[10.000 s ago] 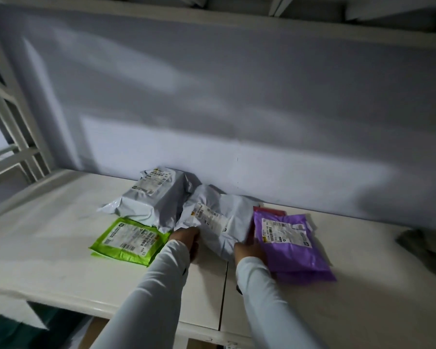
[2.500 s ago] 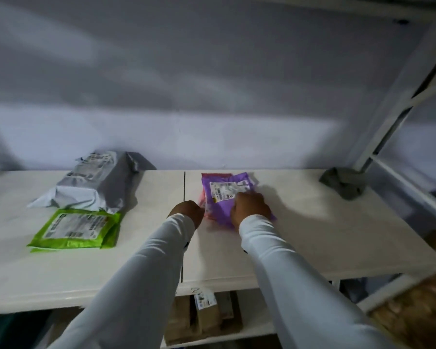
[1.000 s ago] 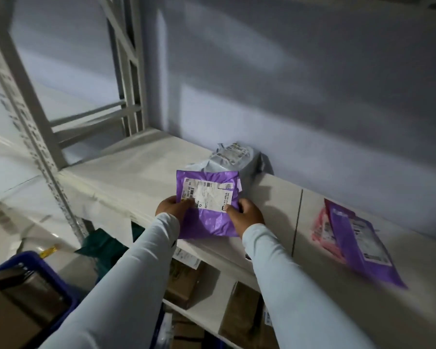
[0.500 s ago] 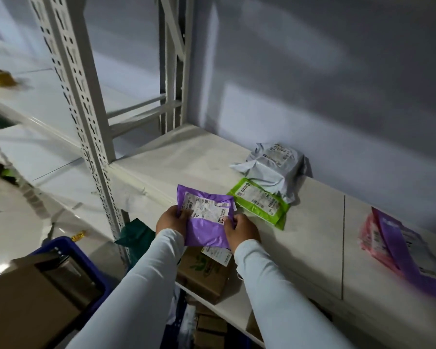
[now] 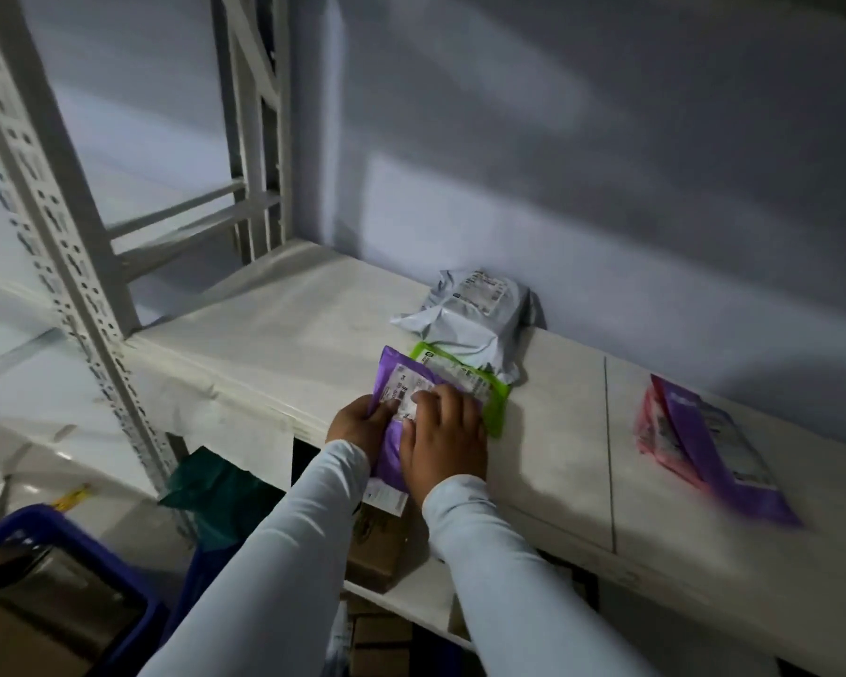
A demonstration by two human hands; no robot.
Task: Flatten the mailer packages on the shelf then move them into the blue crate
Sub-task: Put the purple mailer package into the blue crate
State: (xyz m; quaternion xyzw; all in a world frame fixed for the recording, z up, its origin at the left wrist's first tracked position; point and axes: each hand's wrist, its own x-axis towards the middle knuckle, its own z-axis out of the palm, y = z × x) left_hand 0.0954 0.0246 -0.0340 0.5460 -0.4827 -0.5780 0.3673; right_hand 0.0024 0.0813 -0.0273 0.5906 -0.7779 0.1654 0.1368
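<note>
The left hand (image 5: 360,425) grips the small purple plastic mailer's (image 5: 395,383) edge while the right hand (image 5: 443,439) lies across it, fingers (image 5: 440,400) loosely spread. It looks like the carrying step: next, swing it down into the blue plastic crate (image 5: 30,522).

left hand (image 5: 360,427): fingers curled, thumb on top, gripping | right hand (image 5: 443,439): palm down, fingers spread | both sleeved arms extended forward

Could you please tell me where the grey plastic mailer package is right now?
In the head view, the grey plastic mailer package lies at the back of the white shelf against the wall, just behind the green mailer.
</note>
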